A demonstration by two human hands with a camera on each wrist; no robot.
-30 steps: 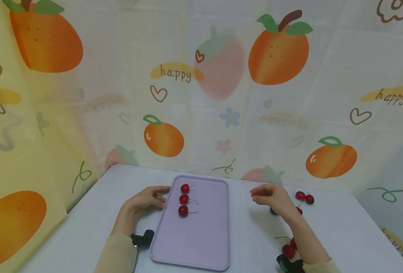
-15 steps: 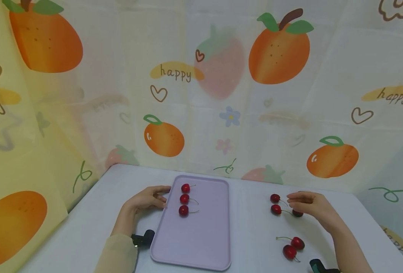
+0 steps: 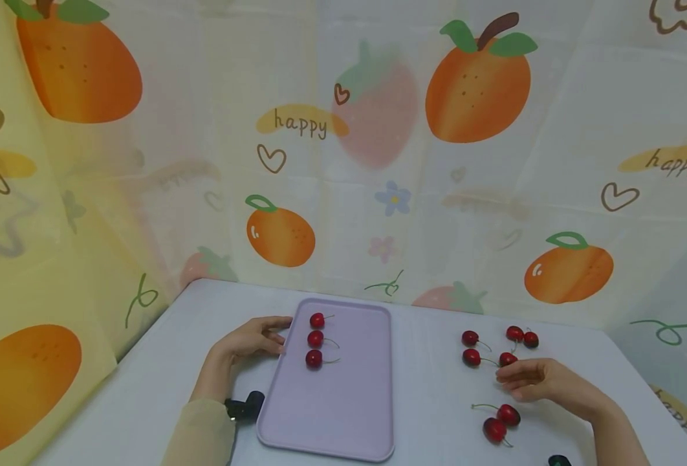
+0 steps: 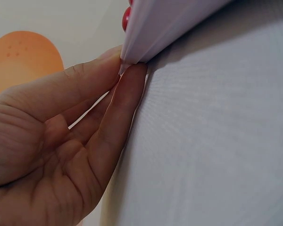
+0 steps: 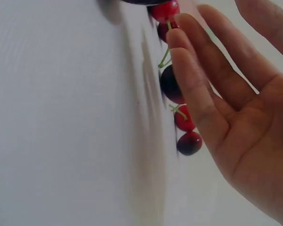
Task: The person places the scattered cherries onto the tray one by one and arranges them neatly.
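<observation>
At the left side of a light purple tray (image 3: 343, 408), my left hand (image 3: 250, 340) pinches the rim. In the left wrist view, the thumb and fingers of that hand (image 4: 70, 117) meet at the tray's edge (image 4: 148, 33). Three red cherries with stems lie in a column on the tray, the middle one (image 3: 316, 339) between the others. My right hand (image 3: 553, 386) hovers over the table at the right with its fingers loosely extended, holding nothing. Just beyond its fingertips lies a cherry (image 3: 507, 360). The right wrist view shows several cherries past the fingers, one dark (image 5: 171, 84).
On the white table (image 3: 431, 401), two cherries (image 3: 471, 358) lie left of the right hand. Another pair (image 3: 515, 333) sits farther back, and two more (image 3: 495, 430) lie nearer the front. A fruit-patterned cloth (image 3: 343, 220) rises behind the table.
My right hand has moved right from between the tray and the cherries, then nearer to me, uncovering the cherries behind it. The left hand and the tray have stayed in place.
</observation>
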